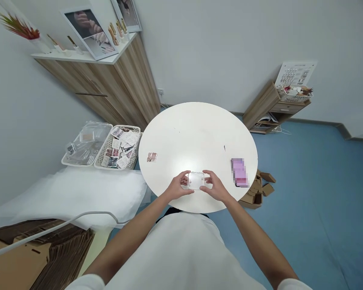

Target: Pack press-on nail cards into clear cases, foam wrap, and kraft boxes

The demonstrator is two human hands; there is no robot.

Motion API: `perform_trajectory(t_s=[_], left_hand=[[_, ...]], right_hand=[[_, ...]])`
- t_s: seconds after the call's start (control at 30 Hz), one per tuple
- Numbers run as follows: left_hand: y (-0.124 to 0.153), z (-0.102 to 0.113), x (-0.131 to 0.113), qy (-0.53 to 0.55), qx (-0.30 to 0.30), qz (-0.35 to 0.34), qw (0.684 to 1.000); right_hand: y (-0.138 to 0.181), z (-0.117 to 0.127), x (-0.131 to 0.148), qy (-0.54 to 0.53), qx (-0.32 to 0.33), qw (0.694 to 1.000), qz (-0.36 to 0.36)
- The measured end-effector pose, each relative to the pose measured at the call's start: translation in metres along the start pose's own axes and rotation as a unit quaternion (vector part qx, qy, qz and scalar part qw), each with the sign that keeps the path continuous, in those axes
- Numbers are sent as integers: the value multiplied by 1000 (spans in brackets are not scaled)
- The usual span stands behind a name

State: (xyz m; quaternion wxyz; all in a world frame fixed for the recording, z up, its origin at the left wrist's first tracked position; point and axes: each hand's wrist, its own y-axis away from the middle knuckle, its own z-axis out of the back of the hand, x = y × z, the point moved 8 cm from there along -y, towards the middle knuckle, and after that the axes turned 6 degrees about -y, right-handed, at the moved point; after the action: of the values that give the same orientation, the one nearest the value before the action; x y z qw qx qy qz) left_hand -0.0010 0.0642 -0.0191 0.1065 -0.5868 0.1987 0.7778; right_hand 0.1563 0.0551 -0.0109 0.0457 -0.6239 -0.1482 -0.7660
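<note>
Between my two hands is a small clear plastic box [196,181], held near the front of the round white table [196,121]. My left hand [179,187] grips its left edge between thumb and fingers. On the opposite edge, my right hand [214,186] holds it the same way. The box looks see-through; I cannot make out anything inside it. To the left on the table lies a small card with reddish pieces [152,157], perhaps press-on nails. A phone with a blurred purple screen [240,172] rests at the right.
Left of the table stand a white basket full of cards [100,160] and a bin of clear plastic packaging [92,135]. White sheeting [99,187] lies nearer, above stacked cardboard [63,257]. Cardboard boxes [254,199] sit on the floor at right. A wooden cabinet [127,88] stands behind.
</note>
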Motion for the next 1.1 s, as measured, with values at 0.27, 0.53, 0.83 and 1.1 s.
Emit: perform_trajectory(t_s=[0.27, 0.53, 0.83, 1.1], left_hand=[[-7, -4, 19, 9, 62, -12, 998], [-18, -17, 28, -16, 83, -27, 996], [-28, -37, 26, 14, 37, -4, 999], [-23, -43, 24, 31, 8, 9, 999]], right_hand=[[2, -13, 12, 170, 35, 979, 106], [3, 0, -1, 207, 21, 968, 142], [-2, 17, -8, 207, 88, 961, 163], [-6, 21, -9, 187, 96, 962, 173]])
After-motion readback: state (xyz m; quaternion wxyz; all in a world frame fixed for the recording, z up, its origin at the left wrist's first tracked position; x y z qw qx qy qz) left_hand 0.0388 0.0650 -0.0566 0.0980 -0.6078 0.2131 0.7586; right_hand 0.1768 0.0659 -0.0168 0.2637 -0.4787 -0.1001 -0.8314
